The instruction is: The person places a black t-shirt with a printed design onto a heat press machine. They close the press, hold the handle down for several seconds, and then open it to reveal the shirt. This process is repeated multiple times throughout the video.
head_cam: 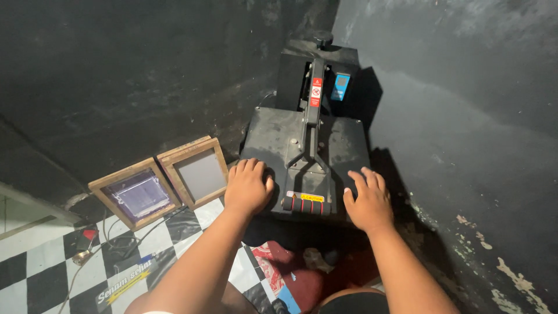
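Your left hand [249, 187] and right hand [367, 200] lie open, palms down, on the black metal heat press [273, 136] against the dark wall, flanking its red-gripped handle [306, 204] beneath a yellow strip label [304, 197].

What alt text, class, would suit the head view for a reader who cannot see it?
A person's left hand and right hand rest flat on the closed top plate of a black heat press, either side of its red-gripped handle. Two wooden screen frames lean against the dark wall at left, above a checkered floor.
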